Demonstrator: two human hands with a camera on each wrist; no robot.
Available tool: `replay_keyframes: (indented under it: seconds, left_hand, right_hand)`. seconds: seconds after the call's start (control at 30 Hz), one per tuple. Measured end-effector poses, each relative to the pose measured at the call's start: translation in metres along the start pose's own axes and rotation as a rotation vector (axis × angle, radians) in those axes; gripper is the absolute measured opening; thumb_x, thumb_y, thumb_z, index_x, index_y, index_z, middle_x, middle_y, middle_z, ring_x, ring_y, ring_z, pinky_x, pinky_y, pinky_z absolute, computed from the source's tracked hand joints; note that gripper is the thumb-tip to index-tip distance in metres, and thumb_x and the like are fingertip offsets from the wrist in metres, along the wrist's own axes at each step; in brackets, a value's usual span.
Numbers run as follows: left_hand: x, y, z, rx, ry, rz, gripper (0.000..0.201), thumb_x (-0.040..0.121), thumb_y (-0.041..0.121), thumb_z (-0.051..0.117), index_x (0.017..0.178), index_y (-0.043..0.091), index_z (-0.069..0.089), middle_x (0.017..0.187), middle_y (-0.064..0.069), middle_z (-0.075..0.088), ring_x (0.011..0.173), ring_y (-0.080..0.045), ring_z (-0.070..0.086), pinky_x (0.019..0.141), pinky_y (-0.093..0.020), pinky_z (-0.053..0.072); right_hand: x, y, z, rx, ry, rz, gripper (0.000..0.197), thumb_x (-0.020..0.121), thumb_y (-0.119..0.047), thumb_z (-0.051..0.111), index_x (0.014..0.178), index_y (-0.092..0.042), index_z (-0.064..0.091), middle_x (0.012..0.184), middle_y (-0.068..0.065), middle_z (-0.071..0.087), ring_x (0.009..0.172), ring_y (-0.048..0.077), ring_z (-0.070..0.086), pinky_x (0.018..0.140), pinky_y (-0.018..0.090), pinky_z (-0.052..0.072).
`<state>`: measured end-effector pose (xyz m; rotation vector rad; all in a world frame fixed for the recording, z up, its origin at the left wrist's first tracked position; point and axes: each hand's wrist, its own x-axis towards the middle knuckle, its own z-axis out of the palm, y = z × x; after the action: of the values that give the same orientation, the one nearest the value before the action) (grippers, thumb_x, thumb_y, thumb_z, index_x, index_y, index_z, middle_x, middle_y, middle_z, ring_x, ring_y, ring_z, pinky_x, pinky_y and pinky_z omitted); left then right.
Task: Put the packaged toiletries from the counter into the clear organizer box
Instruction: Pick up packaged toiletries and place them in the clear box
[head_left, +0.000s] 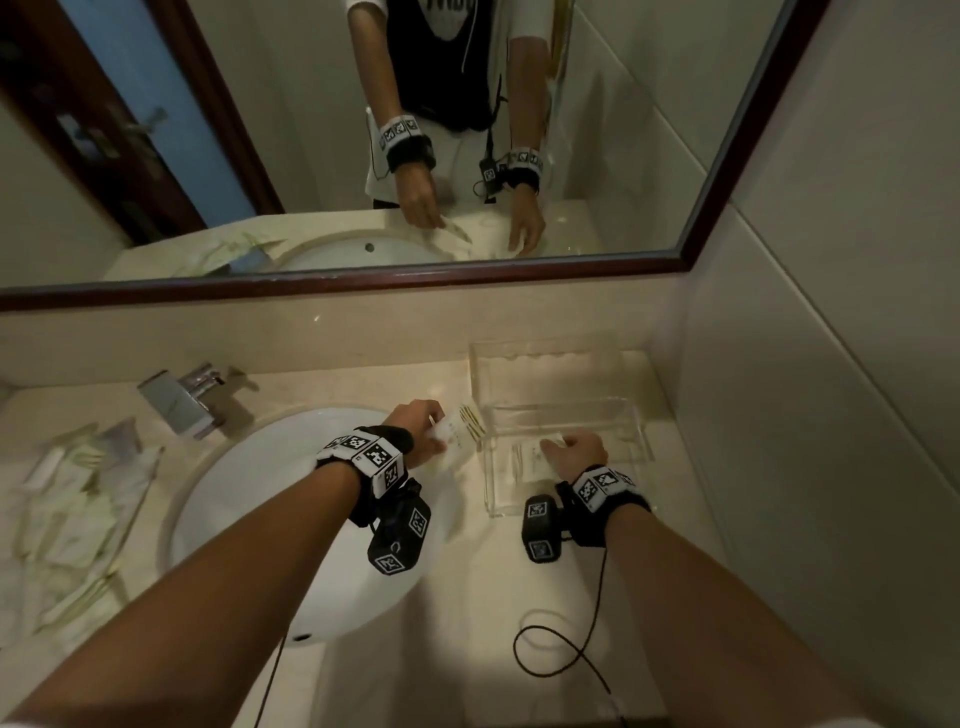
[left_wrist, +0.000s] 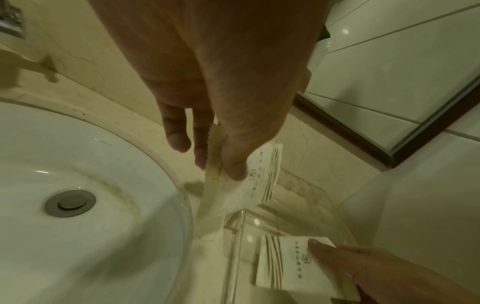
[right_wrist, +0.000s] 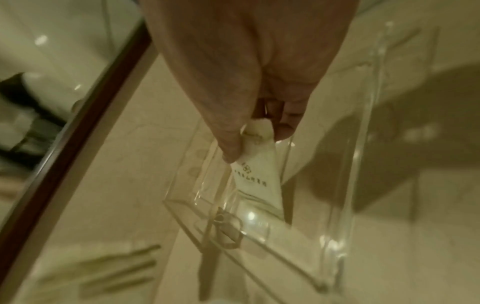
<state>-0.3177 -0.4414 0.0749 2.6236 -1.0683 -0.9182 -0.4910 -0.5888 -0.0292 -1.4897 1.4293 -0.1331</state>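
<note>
The clear organizer box (head_left: 631, 423) stands on the counter right of the sink, its lid up against the back wall. My left hand (head_left: 423, 426) pinches a white packet with gold stripes (head_left: 462, 431) between thumb and fingers, just left of the box's rim (left_wrist: 235, 225); the same packet (left_wrist: 255, 181) hangs from my left thumb (left_wrist: 235, 164). My right hand (head_left: 571, 449) is inside the box and pinches a second white packet (right_wrist: 255, 174) that reaches down to the box floor (right_wrist: 306, 236). That packet (left_wrist: 283, 265) lies partly flat in the box.
A heap of several more white packets (head_left: 78, 519) lies on the counter left of the round white sink (head_left: 291, 519). A chrome faucet (head_left: 182, 397) stands behind the sink. A framed mirror (head_left: 363, 156) hangs above; a tiled wall (head_left: 831, 415) closes the right side. A black cable (head_left: 561, 639) loops on the counter.
</note>
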Motion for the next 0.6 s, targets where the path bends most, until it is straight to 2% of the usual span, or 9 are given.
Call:
replay_keyframes:
  seconds: [0.03,0.07,0.13,0.23,0.3,0.37,0.47,0.57,0.6]
  left_hand:
    - [0.002,-0.001,0.001,0.002,-0.002,-0.003,0.026,0.081,0.015,0.067,0.105,0.013,0.058,0.111,-0.012,0.064,0.095,-0.028,0.06,0.071,-0.028,0.044]
    - [0.003,-0.001,0.001,0.006,-0.003,-0.006,0.026,0.081,0.015,0.067,0.105,0.012,0.058,0.111,-0.012,0.064,0.098,-0.029,0.061,0.072,-0.027,0.044]
    - [0.006,-0.003,0.003,0.015,-0.003,-0.014,0.026,0.081,0.015,0.067,0.105,0.012,0.058,0.112,-0.012,0.064,0.098,-0.029,0.06,0.073,-0.028,0.045]
    - [0.009,-0.006,0.005,0.02,-0.007,-0.03,0.025,0.081,0.015,0.067,0.104,0.013,0.059,0.112,-0.012,0.064,0.087,-0.025,0.055,0.071,-0.029,0.044]
    - [0.012,-0.007,0.005,0.024,-0.008,-0.035,0.025,0.081,0.015,0.067,0.105,0.013,0.059,0.112,-0.012,0.064,0.085,-0.024,0.053,0.07,-0.028,0.043]
    - [0.014,-0.008,0.005,0.024,-0.002,-0.037,0.025,0.081,0.015,0.066,0.105,0.013,0.059,0.111,-0.012,0.064,0.084,-0.024,0.053,0.07,-0.028,0.043]
    - [0.016,-0.009,0.003,0.015,0.002,-0.036,0.025,0.081,0.015,0.067,0.104,0.013,0.059,0.111,-0.011,0.064,0.084,-0.022,0.053,0.068,-0.028,0.043]
    - [0.018,-0.011,0.002,0.006,-0.001,-0.033,0.025,0.081,0.014,0.066,0.105,0.012,0.058,0.111,-0.011,0.064,0.084,-0.021,0.053,0.067,-0.027,0.043]
    - [0.018,-0.011,0.002,0.001,-0.002,-0.037,0.025,0.081,0.014,0.066,0.105,0.012,0.058,0.111,-0.01,0.064,0.084,-0.021,0.053,0.066,-0.026,0.043]
  right_hand:
    - [0.003,0.002,0.003,0.039,-0.009,0.022,0.036,0.083,-0.032,0.07,0.101,-0.001,0.07,0.1,0.013,0.07,0.096,0.03,0.066,0.089,0.037,0.054]
    - [0.009,0.004,0.006,0.087,-0.017,0.048,0.04,0.084,-0.034,0.068,0.106,-0.001,0.07,0.103,0.012,0.071,0.097,0.03,0.067,0.091,0.04,0.055]
    - [0.016,0.005,0.009,0.149,-0.011,0.102,0.047,0.088,-0.033,0.063,0.124,-0.001,0.063,0.122,0.015,0.067,0.11,0.032,0.064,0.099,0.041,0.05]
    - [0.019,0.001,0.013,0.222,0.008,0.172,0.05,0.096,-0.028,0.056,0.137,0.001,0.05,0.139,0.017,0.054,0.127,0.035,0.052,0.108,0.038,0.041]
    - [0.021,0.003,0.019,0.248,-0.043,0.186,0.051,0.093,-0.025,0.059,0.137,0.0,0.048,0.128,0.021,0.058,0.119,0.039,0.057,0.106,0.043,0.044]
    - [0.024,0.008,0.024,0.292,-0.084,0.201,0.051,0.084,-0.02,0.067,0.128,0.001,0.054,0.106,0.02,0.066,0.099,0.039,0.066,0.096,0.051,0.052]
    - [0.024,0.006,0.024,0.175,-0.094,0.21,0.034,0.082,-0.009,0.066,0.113,-0.003,0.055,0.102,0.015,0.063,0.096,0.033,0.062,0.092,0.039,0.05]
    - [0.035,0.006,0.03,0.139,-0.098,0.204,0.042,0.082,-0.008,0.07,0.119,0.005,0.055,0.099,0.012,0.063,0.086,0.027,0.06,0.083,0.028,0.054]
    - [0.037,0.005,0.032,0.122,-0.107,0.192,0.041,0.082,-0.008,0.071,0.118,0.006,0.056,0.098,0.012,0.063,0.083,0.026,0.06,0.074,0.023,0.056]
